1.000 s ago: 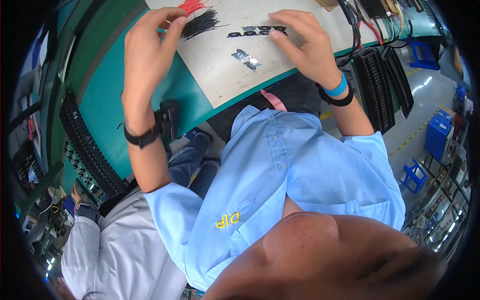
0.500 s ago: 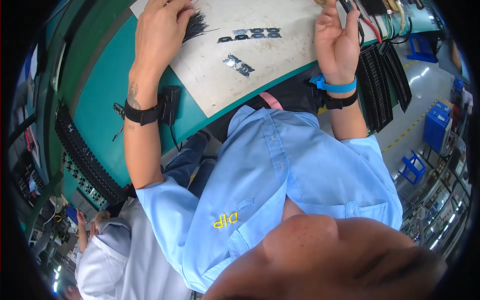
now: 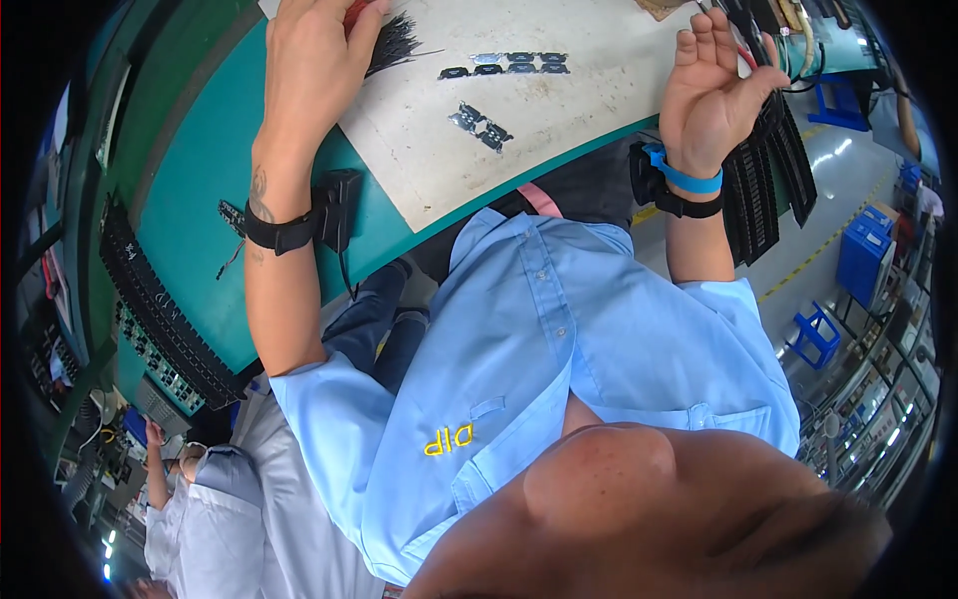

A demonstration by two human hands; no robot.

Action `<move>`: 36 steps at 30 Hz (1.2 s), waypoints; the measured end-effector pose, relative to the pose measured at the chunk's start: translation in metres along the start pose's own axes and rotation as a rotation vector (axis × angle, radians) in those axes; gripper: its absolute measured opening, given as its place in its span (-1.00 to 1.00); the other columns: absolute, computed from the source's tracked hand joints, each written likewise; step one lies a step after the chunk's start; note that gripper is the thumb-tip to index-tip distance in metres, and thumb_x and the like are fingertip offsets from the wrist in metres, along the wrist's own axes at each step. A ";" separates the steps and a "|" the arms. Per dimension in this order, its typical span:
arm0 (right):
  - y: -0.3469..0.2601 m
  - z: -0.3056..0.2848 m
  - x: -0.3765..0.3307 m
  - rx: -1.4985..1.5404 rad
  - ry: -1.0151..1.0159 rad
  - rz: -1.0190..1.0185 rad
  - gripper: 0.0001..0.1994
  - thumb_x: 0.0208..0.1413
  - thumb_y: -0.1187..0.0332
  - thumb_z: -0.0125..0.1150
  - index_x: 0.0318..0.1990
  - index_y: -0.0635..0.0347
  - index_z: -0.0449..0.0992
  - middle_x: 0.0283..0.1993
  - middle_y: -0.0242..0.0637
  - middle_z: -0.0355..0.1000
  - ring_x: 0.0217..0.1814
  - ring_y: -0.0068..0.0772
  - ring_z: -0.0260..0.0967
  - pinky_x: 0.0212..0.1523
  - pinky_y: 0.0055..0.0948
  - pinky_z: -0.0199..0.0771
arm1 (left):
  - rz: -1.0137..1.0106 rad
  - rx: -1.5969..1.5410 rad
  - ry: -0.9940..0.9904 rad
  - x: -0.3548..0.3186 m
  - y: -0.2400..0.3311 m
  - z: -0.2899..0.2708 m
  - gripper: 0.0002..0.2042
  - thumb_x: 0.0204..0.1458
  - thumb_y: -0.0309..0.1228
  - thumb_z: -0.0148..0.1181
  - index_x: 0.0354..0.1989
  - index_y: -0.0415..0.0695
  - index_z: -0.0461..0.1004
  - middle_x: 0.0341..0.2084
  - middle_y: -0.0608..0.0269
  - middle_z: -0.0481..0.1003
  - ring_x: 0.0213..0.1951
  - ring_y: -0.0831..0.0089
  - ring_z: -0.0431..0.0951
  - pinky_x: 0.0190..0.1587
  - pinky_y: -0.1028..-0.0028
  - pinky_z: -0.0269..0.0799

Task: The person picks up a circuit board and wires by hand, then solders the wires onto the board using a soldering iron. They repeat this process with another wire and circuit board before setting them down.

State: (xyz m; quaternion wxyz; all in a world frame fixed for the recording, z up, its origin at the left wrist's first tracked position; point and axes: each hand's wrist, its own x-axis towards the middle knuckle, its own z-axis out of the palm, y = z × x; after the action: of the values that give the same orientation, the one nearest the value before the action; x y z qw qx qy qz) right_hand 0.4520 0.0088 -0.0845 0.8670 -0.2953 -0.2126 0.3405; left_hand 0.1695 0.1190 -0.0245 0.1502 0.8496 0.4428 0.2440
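Note:
My left hand (image 3: 314, 65) is at the top left of the white work sheet (image 3: 399, 165). Its fingers are closed in a pinch around something small and red, mostly hidden by the hand. Beside its thumb lies a bundle of thin black wires (image 3: 395, 48). My right hand (image 3: 711, 100) is palm up at the sheet's right side, with a dark slim tool (image 3: 740, 18) between thumb and fingers; its kind is unclear. Between my hands lie a row of small black and silver parts (image 3: 519, 66) and a separate pair of parts (image 3: 481, 127).
A black box (image 3: 339, 205) with a cable is next to my left wrist on the green table (image 3: 200, 180). Black slotted racks (image 3: 753, 190) stand at the right. A co-worker in white (image 3: 239, 489) is at lower left. Blue stools (image 3: 816, 334) stand on the floor.
My right hand has moved right and slightly down, its fingers turned, with the dark tool moving along. My left hand has stayed almost in place. The parts on the sheet look the same.

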 end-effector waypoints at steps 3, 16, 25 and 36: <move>-0.006 -0.049 0.022 -0.027 -0.239 -0.057 -0.70 0.43 0.27 0.13 0.25 -0.03 0.39 -0.09 -0.28 0.54 -0.12 -0.31 0.44 -0.05 -0.33 0.44 | 0.010 0.011 0.004 0.002 0.003 -0.002 -0.91 0.08 -0.52 0.28 -0.27 -0.23 0.54 -0.32 0.06 0.50 -0.15 0.08 0.48 -0.03 0.21 0.31; 0.063 0.000 -0.014 -0.160 -0.674 -0.245 -0.60 0.36 0.30 0.23 0.26 0.26 0.42 -0.13 -0.25 0.60 -0.22 -0.38 0.55 -0.13 -0.41 0.57 | 0.177 0.249 -0.105 -0.021 0.012 0.007 -0.89 0.14 -0.38 0.34 -0.21 -0.08 0.67 -0.20 0.30 0.55 -0.07 0.29 0.50 0.09 0.21 0.17; 0.050 0.025 -0.012 -0.845 -1.015 -0.838 -0.69 0.14 0.55 0.33 0.05 0.26 0.56 -0.18 -0.09 0.54 -0.12 -0.12 0.56 -0.10 -0.31 0.53 | 0.184 0.232 -0.087 -0.033 0.015 0.025 -0.89 0.11 -0.38 0.36 -0.22 -0.06 0.64 -0.15 0.38 0.51 0.00 0.31 0.46 0.07 0.19 0.11; 0.015 0.048 -0.033 -0.988 -0.940 -0.387 -0.65 0.06 0.63 0.35 0.02 0.20 0.57 -0.26 -0.11 0.49 -0.22 -0.06 0.51 -0.20 -0.26 0.52 | 0.144 0.207 -0.072 -0.034 0.021 0.025 -0.92 0.11 -0.46 0.30 -0.25 -0.14 0.55 -0.28 0.23 0.49 -0.08 0.20 0.44 0.00 0.24 0.10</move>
State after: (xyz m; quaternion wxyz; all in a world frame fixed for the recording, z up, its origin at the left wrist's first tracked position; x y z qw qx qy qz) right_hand 0.3952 0.0112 -0.0643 0.4928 -0.4329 -0.7426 0.1354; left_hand 0.1807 0.0787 -0.0446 0.0595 0.8984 0.3978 0.1762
